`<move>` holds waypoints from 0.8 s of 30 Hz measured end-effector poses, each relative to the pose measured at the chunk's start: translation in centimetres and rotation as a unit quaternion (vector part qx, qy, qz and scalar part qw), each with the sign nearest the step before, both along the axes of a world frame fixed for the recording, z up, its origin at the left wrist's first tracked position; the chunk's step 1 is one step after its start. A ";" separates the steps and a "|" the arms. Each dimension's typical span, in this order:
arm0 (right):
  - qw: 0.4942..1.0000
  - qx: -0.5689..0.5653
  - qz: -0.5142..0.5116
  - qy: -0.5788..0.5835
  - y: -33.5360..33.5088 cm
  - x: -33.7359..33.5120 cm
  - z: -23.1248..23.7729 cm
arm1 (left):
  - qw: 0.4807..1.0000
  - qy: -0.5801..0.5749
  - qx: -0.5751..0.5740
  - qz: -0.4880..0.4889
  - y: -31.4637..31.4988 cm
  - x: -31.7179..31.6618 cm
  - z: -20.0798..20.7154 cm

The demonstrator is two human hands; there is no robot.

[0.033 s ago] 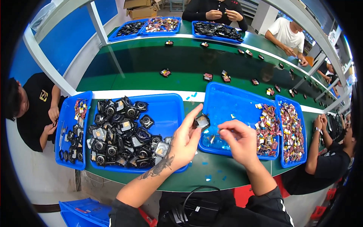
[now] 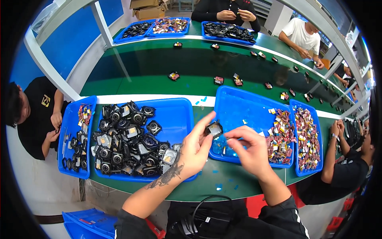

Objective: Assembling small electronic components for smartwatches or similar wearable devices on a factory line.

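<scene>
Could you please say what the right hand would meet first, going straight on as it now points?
The right hand would probably meet the small dark case held in the left hand first, though depth is unclear.

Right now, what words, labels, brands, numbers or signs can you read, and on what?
Yellow printed mark: black shirt at far left; I won't copy it.
White tag: black item at the bottom; too small to read.
Small dark case in the left hand: no readable print.
</scene>
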State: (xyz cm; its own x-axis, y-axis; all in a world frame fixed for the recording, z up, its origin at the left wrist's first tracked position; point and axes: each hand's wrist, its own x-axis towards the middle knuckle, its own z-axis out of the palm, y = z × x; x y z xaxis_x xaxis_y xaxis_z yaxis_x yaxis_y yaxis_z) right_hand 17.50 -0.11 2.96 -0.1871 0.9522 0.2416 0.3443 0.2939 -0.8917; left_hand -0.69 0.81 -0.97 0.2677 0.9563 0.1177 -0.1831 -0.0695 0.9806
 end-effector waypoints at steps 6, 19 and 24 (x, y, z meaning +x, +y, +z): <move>0.999 0.039 0.022 -0.028 -0.2 -0.9 -0.1 | 0.994 -0.100 -0.029 -0.034 -0.4 0.7 0.1; 0.979 0.170 -0.021 -0.107 -0.2 -1.1 -0.5 | 0.988 -0.136 -0.050 -0.062 -0.7 1.0 -0.6; 0.988 0.112 -0.059 -0.086 -0.6 -1.4 0.5 | 0.987 -0.134 -0.046 -0.080 -0.7 0.7 -0.5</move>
State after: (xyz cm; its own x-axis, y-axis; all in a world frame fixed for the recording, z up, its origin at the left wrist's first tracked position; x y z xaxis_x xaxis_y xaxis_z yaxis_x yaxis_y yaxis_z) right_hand 16.09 -0.72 3.43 -0.1353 0.8965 0.4220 0.5292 0.4254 -0.7341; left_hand 0.04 0.08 -1.49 0.3865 0.9145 0.1195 -0.4375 0.0678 0.8966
